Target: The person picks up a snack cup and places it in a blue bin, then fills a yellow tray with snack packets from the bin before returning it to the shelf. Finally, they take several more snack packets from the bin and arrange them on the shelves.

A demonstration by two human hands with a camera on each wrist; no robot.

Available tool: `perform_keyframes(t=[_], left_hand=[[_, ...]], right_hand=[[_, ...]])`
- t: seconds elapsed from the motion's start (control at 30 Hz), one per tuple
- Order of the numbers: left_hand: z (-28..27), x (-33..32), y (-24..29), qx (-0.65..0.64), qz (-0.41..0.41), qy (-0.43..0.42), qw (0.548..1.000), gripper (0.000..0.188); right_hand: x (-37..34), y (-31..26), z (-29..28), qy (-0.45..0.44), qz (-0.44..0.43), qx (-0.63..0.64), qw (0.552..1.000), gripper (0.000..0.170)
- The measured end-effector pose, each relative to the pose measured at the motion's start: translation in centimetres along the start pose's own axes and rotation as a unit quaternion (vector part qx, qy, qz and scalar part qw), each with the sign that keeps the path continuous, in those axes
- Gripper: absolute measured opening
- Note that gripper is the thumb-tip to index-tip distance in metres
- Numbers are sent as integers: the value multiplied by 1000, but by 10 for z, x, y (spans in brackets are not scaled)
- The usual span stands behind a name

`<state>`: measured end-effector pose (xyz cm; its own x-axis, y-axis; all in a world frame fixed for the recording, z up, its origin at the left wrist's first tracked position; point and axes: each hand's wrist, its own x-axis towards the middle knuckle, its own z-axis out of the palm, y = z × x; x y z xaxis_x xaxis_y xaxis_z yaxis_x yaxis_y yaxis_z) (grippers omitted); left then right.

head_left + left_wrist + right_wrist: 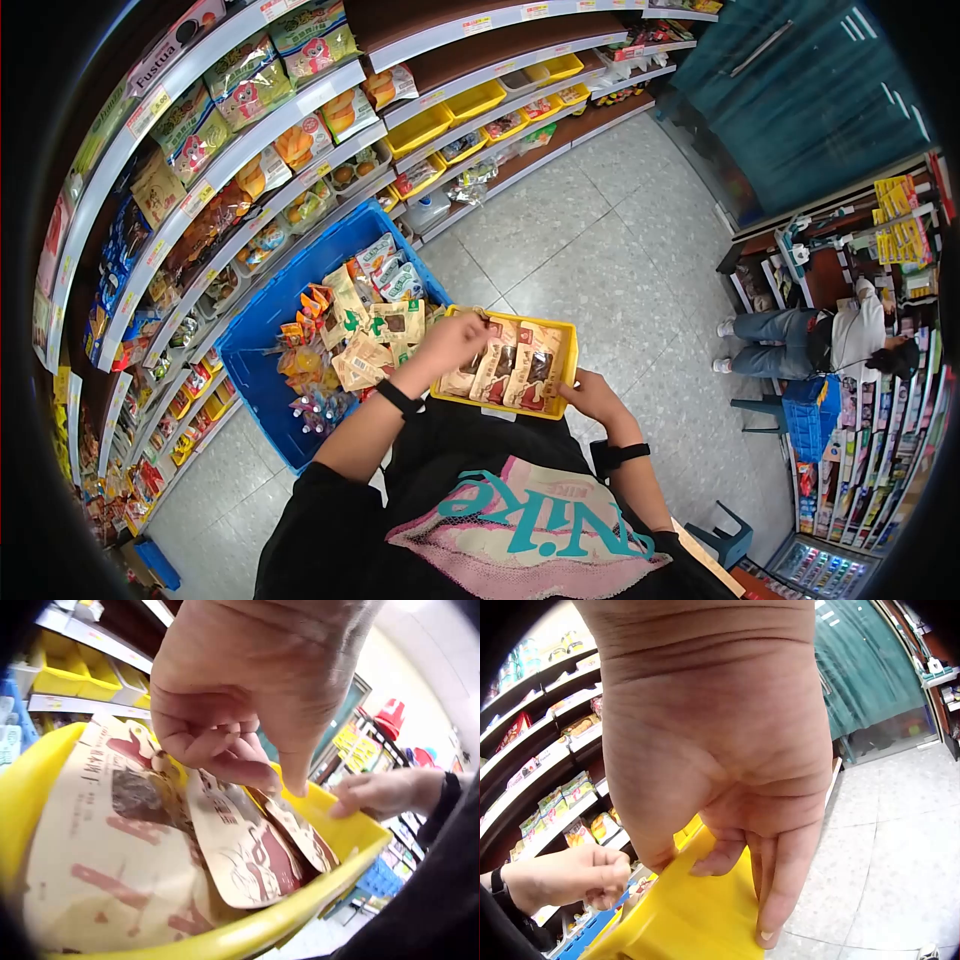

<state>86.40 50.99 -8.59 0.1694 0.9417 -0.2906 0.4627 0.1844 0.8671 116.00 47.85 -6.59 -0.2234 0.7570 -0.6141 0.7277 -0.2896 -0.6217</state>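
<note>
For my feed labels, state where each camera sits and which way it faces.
Head: on the head, facing down at left hand, right hand, shirt and yellow tray.
Left wrist: on that wrist, facing the tray's packets; both hands show.
Right wrist: on that wrist, facing the tray's outer wall; both hands show.
Both wrist views share the tray.

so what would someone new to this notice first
Probably the bright yellow tray of brown-and-cream packets at centre, its rim gripped by the right hand. Next, the big blue crate heaped with snack packets to its left, then the pink-and-teal shirt print below.
</note>
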Motion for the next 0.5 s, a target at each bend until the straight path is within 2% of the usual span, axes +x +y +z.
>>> perform_keyframes(t=[0.03,0.1,0.17,0.23,0.3,0.33,0.37,0.4,0.43,0.5], left_hand=[[-14,-1,-17,-30,-15,39,999,30],[-38,-1,-67,-93,-94,99,986,30],[-55,-13,-132,-19,-90,211,973,32],[-52,-32,-240,192,-80,294,933,39],[-48,-61,-271,238,-289,260,890,46],[-50,-71,-267,236,-290,260,890,46],[-54,-82,-263,66,-354,203,911,49],[-55,-89,-263,-107,-404,138,898,52],[-53,-90,-263,-109,-405,137,897,52],[-49,-91,-265,-245,-498,168,815,50]], right_hand=[[0,1,0,1,4,-2,1000,43],[-1,1,0,1,9,-6,1000,44],[-3,-3,-2,-5,27,-4,1000,44],[-3,-5,-3,-3,26,-7,1000,44],[-4,-9,-3,-2,26,-11,1000,44],[-6,-13,-4,-3,26,-12,1000,45],[-6,-16,-5,-3,27,-13,1000,45],[-5,-14,-5,-4,29,-16,999,45],[-3,-9,-4,-6,27,-27,999,44],[-2,-6,-3,-9,25,-39,999,43]])
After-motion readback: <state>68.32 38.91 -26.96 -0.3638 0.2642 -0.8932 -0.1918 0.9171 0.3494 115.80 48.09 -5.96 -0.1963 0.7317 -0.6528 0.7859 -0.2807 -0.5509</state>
